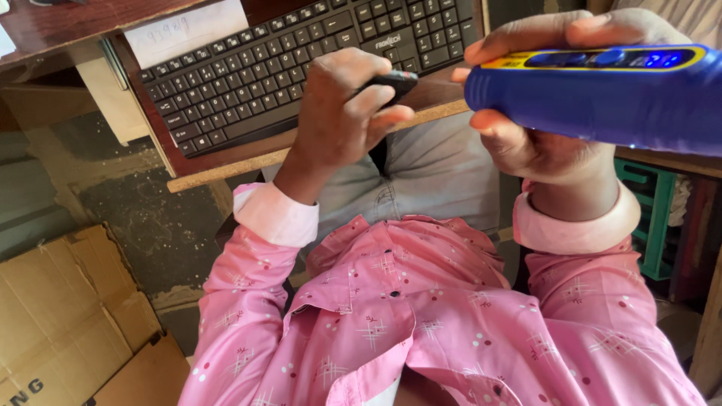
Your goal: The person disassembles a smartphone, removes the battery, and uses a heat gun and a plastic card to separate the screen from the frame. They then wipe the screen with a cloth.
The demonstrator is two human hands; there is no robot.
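Here, from my remote seat, I log the items by size. The pink patterned shirt (421,316) of the person wearing the camera fills the lower half of the view, both cuffs turned back in a paler pink. At lower left a flattened brown cardboard box (68,316) lies on the grey floor; dark printed letters show at its bottom edge, partly cut off by the frame. Above it runs the wooden pull-out tray (226,162) of a desk, carrying a black keyboard (278,68). A white rectangular paper slip (188,30) with faint handwriting rests at the upper left of the keyboard, leaning against the desk edge. At far right a green plastic crate (650,203) stands under a second wooden surface.

The blue handheld device (602,98), with a yellow band along its top and blue buttons set into that band, sits at upper right, held level and well clear of the keyboard. The right hand (541,128) is wrapped around it, thumb below, fingers pressed along the yellow band. The left hand (342,113) is curled closed on a small black object (395,79), pinched between fingertips and palm just over the front edge of the tray; I cannot tell what the object is.
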